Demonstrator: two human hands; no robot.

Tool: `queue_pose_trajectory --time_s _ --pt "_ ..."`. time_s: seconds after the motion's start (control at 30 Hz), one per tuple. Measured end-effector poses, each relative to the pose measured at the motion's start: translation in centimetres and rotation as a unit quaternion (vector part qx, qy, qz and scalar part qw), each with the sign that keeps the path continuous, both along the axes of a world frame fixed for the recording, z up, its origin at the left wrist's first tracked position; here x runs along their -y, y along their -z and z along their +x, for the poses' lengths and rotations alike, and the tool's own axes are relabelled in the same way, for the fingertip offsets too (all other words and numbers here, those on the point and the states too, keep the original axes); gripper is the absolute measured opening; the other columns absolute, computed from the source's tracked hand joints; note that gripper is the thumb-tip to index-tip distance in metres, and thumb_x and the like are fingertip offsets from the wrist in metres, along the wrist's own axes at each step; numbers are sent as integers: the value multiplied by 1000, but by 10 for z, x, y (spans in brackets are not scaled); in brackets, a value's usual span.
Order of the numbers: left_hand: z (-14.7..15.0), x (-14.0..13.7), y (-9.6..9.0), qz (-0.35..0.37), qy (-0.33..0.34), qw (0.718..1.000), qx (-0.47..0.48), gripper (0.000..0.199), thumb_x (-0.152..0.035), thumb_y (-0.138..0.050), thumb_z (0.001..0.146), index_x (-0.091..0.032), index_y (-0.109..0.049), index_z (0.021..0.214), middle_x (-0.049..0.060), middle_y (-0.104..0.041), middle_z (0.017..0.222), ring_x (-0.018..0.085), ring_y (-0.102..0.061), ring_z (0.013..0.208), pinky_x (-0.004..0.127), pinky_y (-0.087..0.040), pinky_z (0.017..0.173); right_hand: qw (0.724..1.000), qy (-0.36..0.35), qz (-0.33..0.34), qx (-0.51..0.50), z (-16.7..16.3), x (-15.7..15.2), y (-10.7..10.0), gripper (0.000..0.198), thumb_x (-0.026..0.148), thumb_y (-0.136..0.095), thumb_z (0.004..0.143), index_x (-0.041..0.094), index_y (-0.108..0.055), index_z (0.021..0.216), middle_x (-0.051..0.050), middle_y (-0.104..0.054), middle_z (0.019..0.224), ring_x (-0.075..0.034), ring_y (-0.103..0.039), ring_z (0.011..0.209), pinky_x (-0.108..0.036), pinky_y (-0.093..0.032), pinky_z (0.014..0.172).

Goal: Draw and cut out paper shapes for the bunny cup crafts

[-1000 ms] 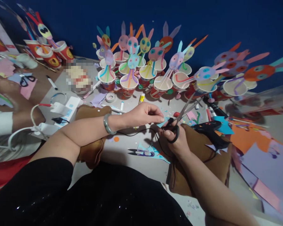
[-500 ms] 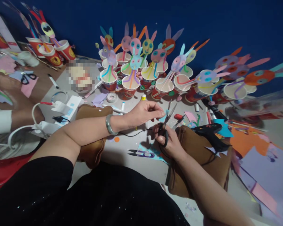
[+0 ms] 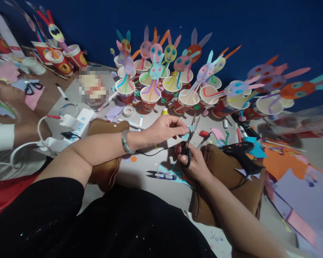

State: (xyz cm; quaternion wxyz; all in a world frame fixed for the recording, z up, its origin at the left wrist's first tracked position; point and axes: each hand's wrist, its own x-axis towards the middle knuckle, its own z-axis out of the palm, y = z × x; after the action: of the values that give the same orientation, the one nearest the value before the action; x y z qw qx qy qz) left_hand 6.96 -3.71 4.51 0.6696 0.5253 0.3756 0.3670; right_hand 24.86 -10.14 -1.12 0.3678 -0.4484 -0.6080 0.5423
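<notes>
My left hand (image 3: 169, 128) pinches a small piece of light blue paper (image 3: 187, 134) between thumb and fingertips. My right hand (image 3: 193, 160) is wrapped round the black handles of a pair of scissors (image 3: 193, 129). The scissors point upward, blades slightly apart, right beside the blue paper; whether they touch it I cannot tell. Below the hands, purple thread snips (image 3: 161, 175) lie on the table, partly over a light blue sheet (image 3: 183, 179). A black glue gun (image 3: 238, 150) rests to the right of my right hand.
Paper cups with paper rabbit figures (image 3: 150, 96) stand in rows along the blue wall. Brown cushions (image 3: 228, 186) lie under both arms. A white power strip (image 3: 83, 120) with cables is at left, near another person's hand (image 3: 12, 95). Coloured paper (image 3: 304, 193) covers the right side.
The scissor blades appear slightly closer to the blue paper in my left hand. Otherwise both hands stay almost in place, and the whole view shifts a little.
</notes>
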Motion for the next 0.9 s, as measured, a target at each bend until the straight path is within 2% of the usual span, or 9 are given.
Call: queue_pose_trajectory --time_s 0.43,0.9 --pt "0 -1 4 1 -9 1000 2 15 -23 -75 79 -11 -66 74 -2 -62 66 5 -54 61 21 -44 61 1000 -3 -3 1 -2 -1 -3 61 79 -69 71 21 -52 70 2 -50 67 -14 -42 63 -29 -35 59" --pt "1 -2 1 -37 0 999 25 20 -21 -81 72 -11 -65 76 -4 -63 62 4 -56 55 20 -44 56 1000 -4 6 -14 0 -1 2 61 80 -66 72 21 -52 69 2 -50 63 -14 -43 61 -28 -34 58"
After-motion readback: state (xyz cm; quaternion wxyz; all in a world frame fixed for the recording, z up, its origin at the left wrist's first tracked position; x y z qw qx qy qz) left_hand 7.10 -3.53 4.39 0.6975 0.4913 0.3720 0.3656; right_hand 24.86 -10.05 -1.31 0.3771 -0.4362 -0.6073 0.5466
